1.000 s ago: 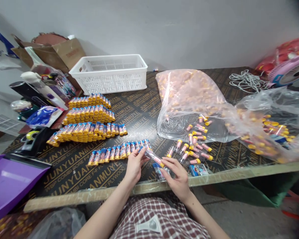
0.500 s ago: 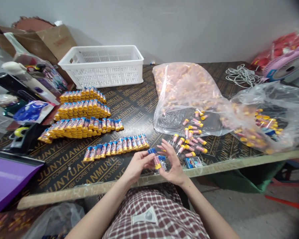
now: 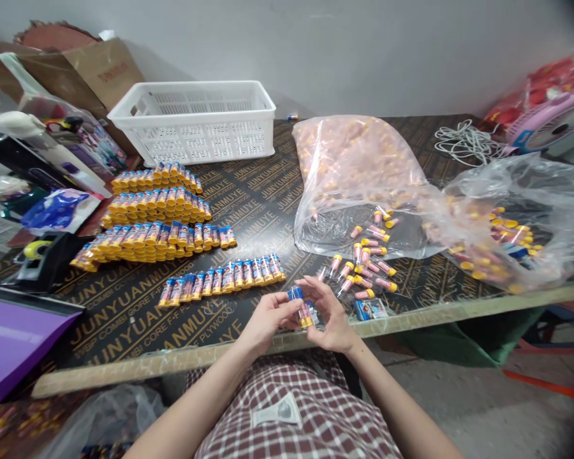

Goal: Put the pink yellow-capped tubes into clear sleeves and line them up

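A small tube (image 3: 304,316) with a blue and yellow label and a yellow end is held upright, slightly tilted, near the table's front edge. My left hand (image 3: 268,322) pinches its left side between thumb and fingers. My right hand (image 3: 329,319) curls round it from the other side, fingers behind the upper end and thumb at the yellow end. Left of my hands lies a row of labelled tubes (image 3: 228,275). Loose pink tubes with yellow caps (image 3: 363,271) lie scattered to the right. A small pack of blue labels (image 3: 370,310) is beside my right hand.
Stacked labelled tubes (image 3: 143,239) stand at the left, before a white plastic basket (image 3: 210,137). A large clear bag of pink tubes (image 3: 358,156) lies at the back, another plastic bag (image 3: 521,236) at the right. A tape dispenser (image 3: 45,261) and purple dustpan (image 3: 23,344) are far left.
My right hand's fingers have drawn in from spread apart and now curl round the tube. My left hand keeps its pinch on it, and the tube has shifted slightly right.
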`<state>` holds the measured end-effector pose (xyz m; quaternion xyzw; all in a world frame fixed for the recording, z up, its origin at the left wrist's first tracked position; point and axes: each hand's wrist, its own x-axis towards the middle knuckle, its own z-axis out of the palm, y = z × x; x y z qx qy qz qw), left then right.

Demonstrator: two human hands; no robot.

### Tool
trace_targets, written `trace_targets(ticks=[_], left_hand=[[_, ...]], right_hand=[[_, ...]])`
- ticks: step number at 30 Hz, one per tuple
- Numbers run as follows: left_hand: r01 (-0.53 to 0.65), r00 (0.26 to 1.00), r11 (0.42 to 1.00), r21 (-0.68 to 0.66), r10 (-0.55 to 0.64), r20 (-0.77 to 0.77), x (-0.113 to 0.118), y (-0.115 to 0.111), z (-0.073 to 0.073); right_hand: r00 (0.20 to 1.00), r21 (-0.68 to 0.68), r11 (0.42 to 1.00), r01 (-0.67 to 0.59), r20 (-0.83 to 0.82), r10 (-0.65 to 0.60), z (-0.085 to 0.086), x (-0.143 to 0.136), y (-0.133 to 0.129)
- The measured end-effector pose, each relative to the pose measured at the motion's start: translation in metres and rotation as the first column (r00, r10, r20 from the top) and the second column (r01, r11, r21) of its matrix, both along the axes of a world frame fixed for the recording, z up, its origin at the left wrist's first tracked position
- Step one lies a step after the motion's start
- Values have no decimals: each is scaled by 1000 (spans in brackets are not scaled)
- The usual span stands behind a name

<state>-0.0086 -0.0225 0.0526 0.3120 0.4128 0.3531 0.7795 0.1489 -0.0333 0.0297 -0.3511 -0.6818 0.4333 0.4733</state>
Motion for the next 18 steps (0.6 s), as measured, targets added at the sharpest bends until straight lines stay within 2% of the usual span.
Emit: trace_targets(ticks=[14, 18], left_hand=[[-35, 999, 999, -5, 35, 0, 1, -3, 0], [-90, 994, 995, 38, 92, -61, -16, 8, 0]], right_hand=[[1000, -12, 1000, -4, -3, 4, -4, -5, 1], [1000, -1, 1000, -14, -2, 14, 1, -3, 6]])
